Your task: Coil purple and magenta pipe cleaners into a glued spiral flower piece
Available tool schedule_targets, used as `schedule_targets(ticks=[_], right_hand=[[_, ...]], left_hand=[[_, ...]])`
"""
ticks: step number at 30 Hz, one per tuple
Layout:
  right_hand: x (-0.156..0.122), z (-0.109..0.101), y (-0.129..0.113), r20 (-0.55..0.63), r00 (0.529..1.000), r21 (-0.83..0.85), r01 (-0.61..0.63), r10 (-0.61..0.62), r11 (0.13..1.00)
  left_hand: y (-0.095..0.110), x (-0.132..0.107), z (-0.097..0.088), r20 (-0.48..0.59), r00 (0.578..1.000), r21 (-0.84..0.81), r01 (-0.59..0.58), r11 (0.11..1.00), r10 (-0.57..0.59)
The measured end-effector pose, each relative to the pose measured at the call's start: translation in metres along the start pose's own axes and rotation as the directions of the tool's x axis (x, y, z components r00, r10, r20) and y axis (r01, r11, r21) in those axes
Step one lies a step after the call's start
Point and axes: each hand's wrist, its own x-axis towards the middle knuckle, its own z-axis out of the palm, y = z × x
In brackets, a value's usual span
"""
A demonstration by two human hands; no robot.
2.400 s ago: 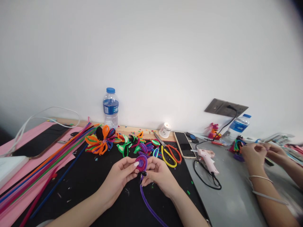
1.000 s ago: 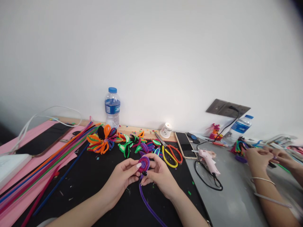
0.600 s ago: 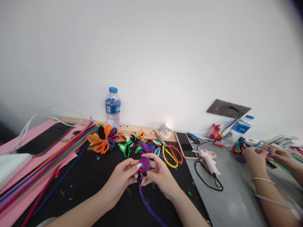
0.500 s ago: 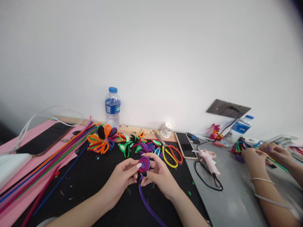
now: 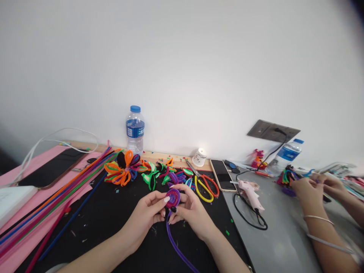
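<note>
Between both hands, above the black mat, is a flat spiral coil of pipe cleaner, magenta inside with purple around it. My left hand pinches the coil's left side, thumb on its face. On the right, my right hand grips its edge, with the thumb low near where the loose end leaves. That purple tail hangs down toward me in a curve. Just beyond the hands lie looped pipe-cleaner shapes, among them an orange flower and a green-and-white piece.
Scissors with yellow and orange handles, a phone, a paper cup and a pink glue gun with its cord lie to the right. Long pipe cleaners and a bottle are leftward. A co-worker's hands work far right.
My hands and the coil hold nearly the same pose. At far right, the co-worker's hands have moved closer together.
</note>
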Motion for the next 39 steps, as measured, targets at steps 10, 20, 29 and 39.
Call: schedule_targets(ticks=[10,20,29,39], right_hand=[[0.0006,-0.0006,0.0004,-0.012,1.000,-0.006,0.002,-0.002,1.000],[-0.0005,0.0018,-0.0018,-0.018,1.000,-0.055,0.023,-0.024,0.998],[-0.0001,0.0015,-0.0003,-0.011,1.000,-0.034,0.028,-0.028,0.999],[-0.0002,0.0016,-0.0001,-0.017,1.000,-0.032,0.025,-0.026,0.999]], left_hand=[[-0.0030,0.0014,-0.0033,0.026,1.000,-0.031,-0.003,1.000,0.004],[-0.0038,0.0023,-0.0035,0.009,1.000,-0.010,-0.001,1.000,0.002],[-0.0042,0.0023,-0.0032,0.021,1.000,-0.018,0.004,1.000,-0.004],[-0.0005,0.0000,0.0002,0.009,1.000,0.000,0.005,1.000,-0.005]])
